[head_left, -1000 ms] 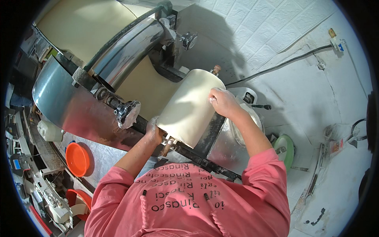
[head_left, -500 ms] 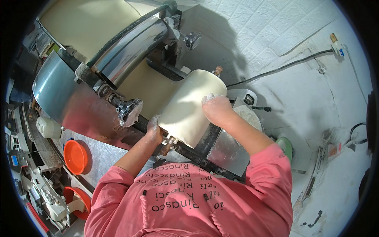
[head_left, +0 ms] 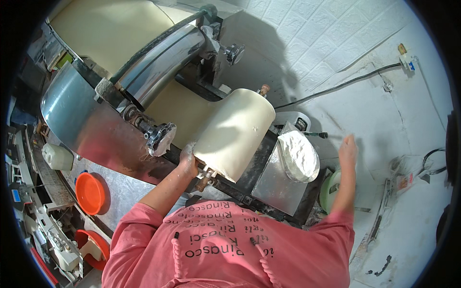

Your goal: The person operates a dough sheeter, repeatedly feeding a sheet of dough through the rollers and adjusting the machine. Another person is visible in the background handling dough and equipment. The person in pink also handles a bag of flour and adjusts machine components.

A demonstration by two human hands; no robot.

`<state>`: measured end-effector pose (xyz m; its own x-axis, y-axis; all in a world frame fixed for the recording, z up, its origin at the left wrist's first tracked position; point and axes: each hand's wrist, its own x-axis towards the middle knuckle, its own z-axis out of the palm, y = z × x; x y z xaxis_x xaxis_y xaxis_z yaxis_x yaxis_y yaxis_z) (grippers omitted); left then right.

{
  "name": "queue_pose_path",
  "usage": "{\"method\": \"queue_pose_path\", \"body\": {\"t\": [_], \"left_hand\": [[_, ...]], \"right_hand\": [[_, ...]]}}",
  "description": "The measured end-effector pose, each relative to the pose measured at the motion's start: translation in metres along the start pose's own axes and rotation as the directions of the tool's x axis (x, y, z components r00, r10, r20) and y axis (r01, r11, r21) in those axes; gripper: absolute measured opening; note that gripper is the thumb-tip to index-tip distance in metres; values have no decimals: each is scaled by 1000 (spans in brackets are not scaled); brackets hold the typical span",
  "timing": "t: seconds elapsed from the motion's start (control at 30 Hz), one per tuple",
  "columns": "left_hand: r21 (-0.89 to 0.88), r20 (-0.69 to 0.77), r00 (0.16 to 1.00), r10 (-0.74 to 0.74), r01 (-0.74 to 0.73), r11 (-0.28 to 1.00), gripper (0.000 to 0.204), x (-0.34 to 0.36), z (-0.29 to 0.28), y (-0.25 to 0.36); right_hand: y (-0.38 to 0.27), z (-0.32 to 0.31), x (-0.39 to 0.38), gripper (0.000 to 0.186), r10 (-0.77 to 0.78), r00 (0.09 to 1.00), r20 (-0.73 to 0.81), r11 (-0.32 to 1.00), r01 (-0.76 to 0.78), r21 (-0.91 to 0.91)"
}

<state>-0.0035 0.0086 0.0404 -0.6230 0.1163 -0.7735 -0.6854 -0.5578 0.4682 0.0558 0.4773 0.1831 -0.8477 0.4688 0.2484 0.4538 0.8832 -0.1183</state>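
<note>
- The roll point(head_left: 240, 129), cream and smooth, lies across the frame point(head_left: 231, 191) of the machine point(head_left: 98, 132). Its long axis goes from the frame's near edge, by the person, slantwise away to the far edge and a little to the right.
- The left hand point(head_left: 188, 156) is the nearer one: it touches the roll at its near end, on the left side. Its fingers are partly hidden there, so I cannot tell if they pinch or only press.
- The right hand point(head_left: 349, 149) is in the air, well apart from the roll and beyond the frame's right side — from it, the roll lies to the left. This hand is blurred; I see nothing in it, but cannot tell if the fingers are closed or spread.
- Between roll and right hand is the bowl point(head_left: 302, 158) with white powder, by the right edge of the plate point(head_left: 274, 189).
- From the roll's left side the sheet point(head_left: 177, 113) leads back toward the machine — so the roll and the sheet are joined.
</note>
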Motion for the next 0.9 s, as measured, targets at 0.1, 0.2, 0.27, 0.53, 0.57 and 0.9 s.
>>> {"method": "queue_pose_path", "body": {"t": [0.1,0.2,0.27,0.53,0.57,0.9], "left_hand": [[-23,-40,999,-29,28,999,28,-2,2,2],[-29,-7,1000,7,-8,1000,27,5,-7,-2],[-14,25,999,29,-28,999,27,7,-5,-2],[-11,-15,1000,3,-4,1000,29,3,-1,-2],[-11,-40,999,-20,19,1000,29,3,-1,-1],[8,-83,997,3,-3,1000,34,-9,5,2]], "right_hand": [[33,5,-31,26,182,966,183,949,-123,-291],[12,3,-51,29,174,969,177,959,-126,-253],[-18,15,-61,30,81,973,217,994,-62,-92],[-68,93,-69,31,-275,880,387,957,290,21],[-60,97,-68,31,-317,875,367,945,323,45],[-249,77,-86,42,-714,687,-137,521,652,551]]}}
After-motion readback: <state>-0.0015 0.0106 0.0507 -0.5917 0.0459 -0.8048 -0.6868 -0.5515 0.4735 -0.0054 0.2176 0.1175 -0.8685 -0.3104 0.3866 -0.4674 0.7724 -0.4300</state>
